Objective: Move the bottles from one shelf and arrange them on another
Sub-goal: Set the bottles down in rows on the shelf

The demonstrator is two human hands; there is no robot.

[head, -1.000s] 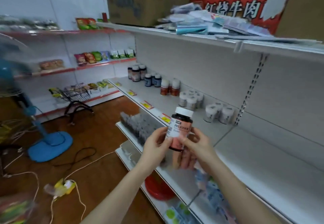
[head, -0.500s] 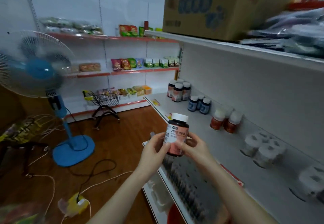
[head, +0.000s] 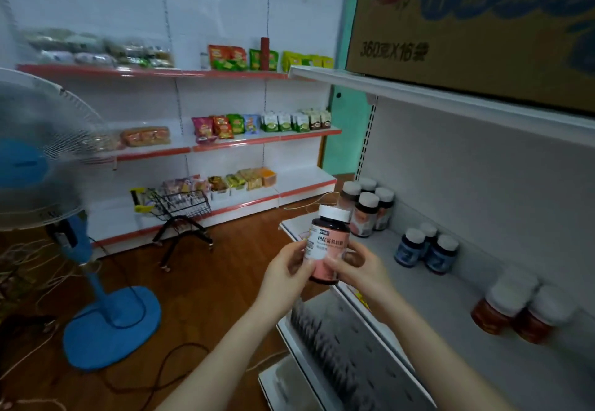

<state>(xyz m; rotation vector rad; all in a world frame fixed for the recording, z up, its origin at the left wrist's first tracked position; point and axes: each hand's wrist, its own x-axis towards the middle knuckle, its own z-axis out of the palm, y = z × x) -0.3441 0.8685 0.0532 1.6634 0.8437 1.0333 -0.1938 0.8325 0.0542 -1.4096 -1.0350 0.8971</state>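
A dark bottle (head: 330, 243) with a white cap and a pink label is held upright in front of the white shelf (head: 428, 301). My left hand (head: 286, 269) grips its left side and my right hand (head: 360, 269) grips its right side. On the shelf behind it stands a group of matching pink-label bottles (head: 367, 211). Further right are blue-label bottles (head: 428, 252), then two amber bottles (head: 521, 314) with white caps.
A blue pedestal fan (head: 38, 159) stands on the wooden floor at left, with cables trailing near its base. A small shopping trolley (head: 174, 207) stands by the far snack shelves (head: 225, 143). A cardboard box (head: 476, 21) sits on the shelf overhead. A lower shelf (head: 338, 339) juts out below.
The view has swung left along the shelf; the white-cap jars have left the frame. Both hands still hold the same bottle, now closer to the pink-label group.
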